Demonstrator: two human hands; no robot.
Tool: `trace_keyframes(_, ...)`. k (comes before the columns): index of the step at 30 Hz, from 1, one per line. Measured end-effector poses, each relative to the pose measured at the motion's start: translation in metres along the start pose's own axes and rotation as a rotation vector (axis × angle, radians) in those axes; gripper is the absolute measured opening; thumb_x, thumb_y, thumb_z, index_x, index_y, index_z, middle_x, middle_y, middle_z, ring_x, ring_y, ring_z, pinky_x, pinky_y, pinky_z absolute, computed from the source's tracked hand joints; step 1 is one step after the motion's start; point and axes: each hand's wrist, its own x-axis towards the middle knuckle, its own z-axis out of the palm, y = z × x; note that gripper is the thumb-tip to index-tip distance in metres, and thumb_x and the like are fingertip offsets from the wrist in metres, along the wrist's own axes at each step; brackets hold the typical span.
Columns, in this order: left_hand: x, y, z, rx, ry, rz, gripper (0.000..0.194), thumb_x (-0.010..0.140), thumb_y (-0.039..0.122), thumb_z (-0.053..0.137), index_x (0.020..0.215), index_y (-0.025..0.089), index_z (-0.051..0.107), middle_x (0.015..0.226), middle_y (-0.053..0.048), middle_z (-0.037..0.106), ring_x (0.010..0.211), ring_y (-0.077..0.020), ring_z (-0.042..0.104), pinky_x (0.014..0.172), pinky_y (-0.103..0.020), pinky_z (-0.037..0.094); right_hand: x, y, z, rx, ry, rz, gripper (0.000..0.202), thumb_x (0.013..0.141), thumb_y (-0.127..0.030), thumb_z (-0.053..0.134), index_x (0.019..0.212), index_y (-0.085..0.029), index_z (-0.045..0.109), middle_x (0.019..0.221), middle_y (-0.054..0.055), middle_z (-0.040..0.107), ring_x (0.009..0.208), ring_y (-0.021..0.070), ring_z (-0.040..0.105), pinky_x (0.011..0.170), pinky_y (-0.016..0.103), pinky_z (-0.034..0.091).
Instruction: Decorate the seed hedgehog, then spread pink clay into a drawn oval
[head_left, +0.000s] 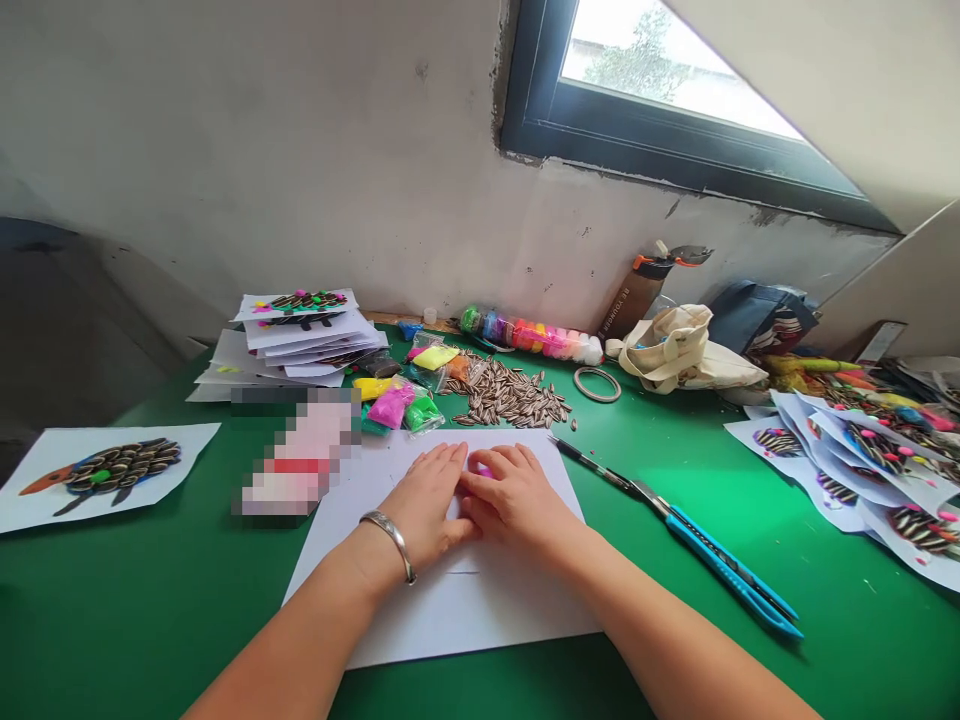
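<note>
A white sheet of paper [420, 620] lies in front of me with a few faint drawn lines on it. My left hand [427, 500], with a silver bangle on the wrist, rests flat on the sheet, fingers stretched forward and together. My right hand [517, 495] touches it at the middle of the paper, its fingers bent and closed over a small piece of purple modelling clay [486, 471]. Most of the clay is hidden under the fingers. Right of the sheet are a pen [592, 465] and a blue craft knife [727, 560].
Sunflower seeds [514, 393] and bags of coloured clay [394, 405] lie beyond the paper. Paper stacks [300, 340] and a seed-decorated picture [112, 475] are at left; more pictures [862, 460] at right. A tape roll [597, 384], bottle [634, 295] and cloth bag [675, 350] stand behind.
</note>
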Motion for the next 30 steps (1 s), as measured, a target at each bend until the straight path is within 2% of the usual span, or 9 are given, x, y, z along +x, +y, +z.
trace_keyframes(8,0.000,-0.001,0.000,0.031,-0.021,0.017,0.079,0.071,0.037,0.058,0.139,0.005,0.033,0.147,-0.018,0.031,0.138,-0.0304,0.022,0.113,-0.045,0.019,-0.002,0.002,-0.003,0.023,0.005,-0.028,0.026,0.089,-0.027,0.051,0.113,-0.029,0.061,0.107,0.006,0.063,0.099,0.0216,0.050,0.088,0.038,0.035)
trace_keyframes(18,0.001,0.001,-0.002,0.107,-0.056,0.005,0.077,0.074,0.043,0.056,0.138,0.006,0.036,0.149,-0.017,0.028,0.138,-0.0300,0.021,0.113,-0.043,0.019,-0.007,0.008,-0.003,0.053,-0.014,-0.044,0.033,0.089,-0.028,0.051,0.122,-0.025,0.056,0.118,0.007,0.060,0.109,0.0225,0.049,0.095,0.040,0.036)
trace_keyframes(22,0.000,0.001,-0.003,0.158,-0.059,0.006,0.075,0.076,0.045,0.056,0.138,0.007,0.037,0.149,-0.016,0.028,0.138,-0.0289,0.021,0.114,-0.042,0.019,-0.013,0.013,-0.004,0.117,-0.057,-0.016,0.050,0.089,-0.034,0.051,0.136,-0.023,0.041,0.132,0.009,0.052,0.120,0.0234,0.044,0.103,0.045,0.031)
trace_keyframes(27,-0.002,0.001,-0.002,0.195,-0.054,0.015,0.077,0.079,0.052,0.051,0.141,0.011,0.033,0.150,-0.015,0.025,0.139,-0.0293,0.019,0.113,-0.046,0.018,-0.025,0.010,-0.020,0.039,-0.070,0.067,0.047,0.089,-0.039,0.048,0.133,-0.022,0.047,0.139,0.010,0.045,0.130,0.0267,0.035,0.107,0.051,0.026)
trace_keyframes(30,-0.004,0.002,0.001,0.207,-0.051,0.013,0.083,0.076,0.061,0.051,0.143,0.016,0.031,0.151,-0.015,0.021,0.139,-0.0310,0.015,0.112,-0.048,0.017,-0.037,0.012,-0.024,-0.032,-0.089,0.164,0.050,0.091,-0.042,0.041,0.136,-0.020,0.044,0.143,0.009,0.040,0.134,0.0258,0.030,0.110,0.050,0.022)
